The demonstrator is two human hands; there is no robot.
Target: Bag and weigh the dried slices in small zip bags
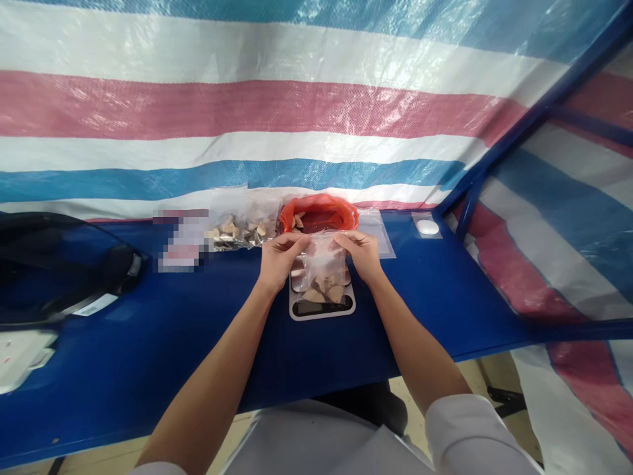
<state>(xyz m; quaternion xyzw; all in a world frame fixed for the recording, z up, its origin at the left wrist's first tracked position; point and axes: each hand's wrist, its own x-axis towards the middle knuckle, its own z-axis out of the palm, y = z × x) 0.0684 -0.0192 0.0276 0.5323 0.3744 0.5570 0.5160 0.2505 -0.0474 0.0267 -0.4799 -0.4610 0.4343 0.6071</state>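
Note:
Between my two hands hangs a clear plastic zip bag (324, 280) with several brown, dried-looking slices at its bottom. My left hand (281, 258) pinches the bag's top left corner, and my right hand (362, 252) pinches the top right corner. Below and behind the bag is a white kitchen scale (322, 315) with a dark display strip; whether the bag touches it I cannot tell. Just beyond my hands stands an open red plastic bag (321, 210) with similar brown pieces showing inside at the left.
Filled clear bags (242, 227) lean together left of the red bag. A flat clear bag (380, 234) lies to its right, and a white oval item (427, 227) farther right. A black bag (64, 264) and a white case (22, 359) occupy the blue table's left end. Striped sheeting (247, 109) rises behind.

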